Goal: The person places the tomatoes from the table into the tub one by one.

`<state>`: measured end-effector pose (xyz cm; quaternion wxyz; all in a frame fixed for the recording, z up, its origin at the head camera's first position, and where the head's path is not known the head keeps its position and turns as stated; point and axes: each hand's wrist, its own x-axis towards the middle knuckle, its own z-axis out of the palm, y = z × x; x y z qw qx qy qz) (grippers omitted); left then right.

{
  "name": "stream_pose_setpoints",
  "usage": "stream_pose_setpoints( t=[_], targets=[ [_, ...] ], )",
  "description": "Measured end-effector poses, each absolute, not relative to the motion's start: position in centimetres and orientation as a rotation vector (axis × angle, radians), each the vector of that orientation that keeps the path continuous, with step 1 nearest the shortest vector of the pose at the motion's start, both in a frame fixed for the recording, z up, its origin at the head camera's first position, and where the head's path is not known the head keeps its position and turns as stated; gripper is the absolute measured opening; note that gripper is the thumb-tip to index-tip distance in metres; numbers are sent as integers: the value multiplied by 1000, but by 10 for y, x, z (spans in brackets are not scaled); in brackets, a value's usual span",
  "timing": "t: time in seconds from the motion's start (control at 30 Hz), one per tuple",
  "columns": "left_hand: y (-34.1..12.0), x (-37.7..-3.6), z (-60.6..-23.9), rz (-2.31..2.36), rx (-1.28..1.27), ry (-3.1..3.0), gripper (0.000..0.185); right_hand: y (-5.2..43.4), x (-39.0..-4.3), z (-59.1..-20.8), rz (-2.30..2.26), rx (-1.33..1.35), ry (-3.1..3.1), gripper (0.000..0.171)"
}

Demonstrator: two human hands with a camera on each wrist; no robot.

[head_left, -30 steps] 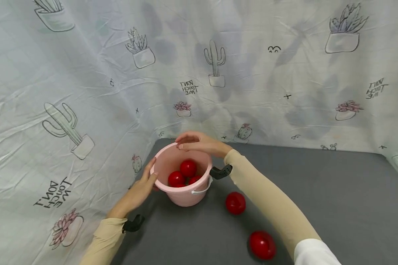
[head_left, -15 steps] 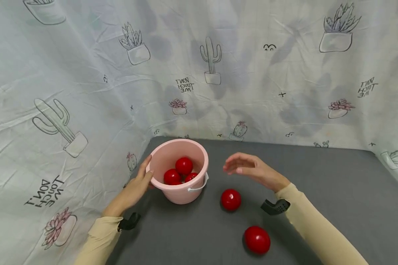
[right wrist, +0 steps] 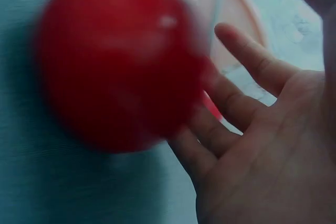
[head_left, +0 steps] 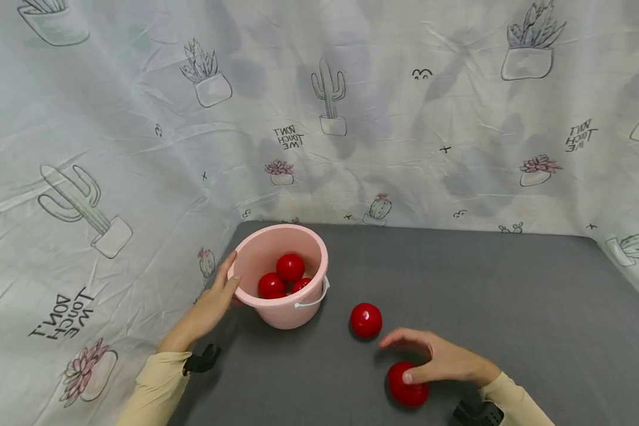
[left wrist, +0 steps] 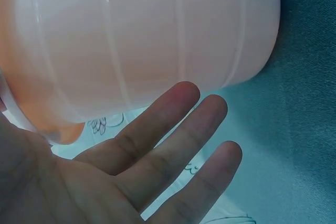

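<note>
A pink bucket (head_left: 284,315) with a white handle stands at the left, tipped slightly toward me. My left hand (head_left: 209,307) holds its rim, thumb over the edge; in the left wrist view three fingers (left wrist: 173,150) extend along the outer wall. Inside lie several glossy red balls (head_left: 290,267). At the front right, my right hand (head_left: 444,358) arches over another red ball (head_left: 399,390), its thumb overlapping the top and its fingers spread beyond the far side. In the right wrist view this ball (right wrist: 115,61) looms large before the spread fingers.
One more red ball (head_left: 365,320) sits on the grey tabletop (head_left: 500,284), between the bucket and my right hand. A white curtain (head_left: 394,136) printed with cacti hangs along the back and left sides, close behind the bucket.
My right hand has left the bucket's far rim and swung right and toward me, down over the nearest ball. My left hand stays at the bucket; the view has shifted slightly.
</note>
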<state>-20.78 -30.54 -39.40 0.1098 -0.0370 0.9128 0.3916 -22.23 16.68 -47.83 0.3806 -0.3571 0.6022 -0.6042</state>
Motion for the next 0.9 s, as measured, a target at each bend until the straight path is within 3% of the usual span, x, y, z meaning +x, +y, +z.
stream_pose_setpoints(
  t=[0.43, 0.9],
  targets=[
    [-305, -207, -396, 1183, -159, 2666, 58, 165, -204, -501, -1487, -785, 1488, 57],
    [-302, -208, -394, 1171, -145, 2674, 59, 166, -198, -505, -1418, -918, 1555, 43]
  ],
)
